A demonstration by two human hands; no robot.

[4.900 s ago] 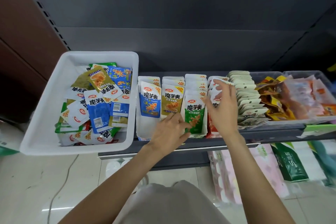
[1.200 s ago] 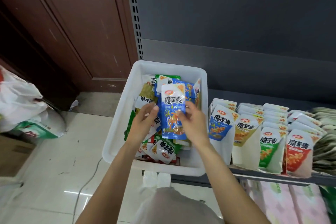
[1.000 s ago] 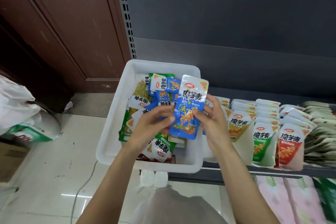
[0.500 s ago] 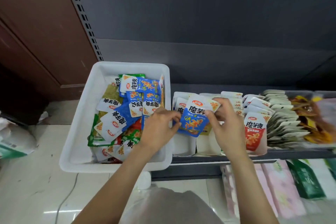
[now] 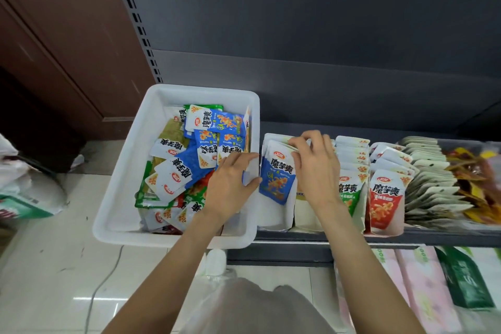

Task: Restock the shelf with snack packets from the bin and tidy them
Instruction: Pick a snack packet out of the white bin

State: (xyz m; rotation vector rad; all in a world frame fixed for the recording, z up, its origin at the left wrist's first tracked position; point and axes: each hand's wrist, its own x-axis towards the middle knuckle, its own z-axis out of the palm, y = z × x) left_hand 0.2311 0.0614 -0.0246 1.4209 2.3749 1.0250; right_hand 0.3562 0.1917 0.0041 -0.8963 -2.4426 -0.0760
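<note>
Snack packets (image 5: pixel 189 163) are still heaped loosely in the white bin (image 5: pixel 127 171), which stands at the left end of the shelf (image 5: pixel 406 236), so a good deal of restocking is judged to remain. On the shelf, rows of upright packets are ranged side by side: a blue row just beside the bin, a green row (image 5: pixel 349 192) and a red row (image 5: pixel 385 198) farther right, with a row between blue and green largely hidden by the right wrist.

A change is noted against half a second ago: the blue packet (image 5: pixel 278 180), then held in the air between both hands above the shelf's front edge, is now stood upright at the front of the blue row. One more packet is thus taken as restocked, and what is left for it is judged to be squaring it against the row.

The left hand (image 5: pixel 230 184) lies over the bin's right wall, fingers extended, with the thumb tip touching the blue packet's left edge; nothing is gripped by it. The right hand (image 5: pixel 314 168) is placed just right of the packet, its fingers curled over the tops of the packets behind; whether anything is pinched there cannot be told.
</note>
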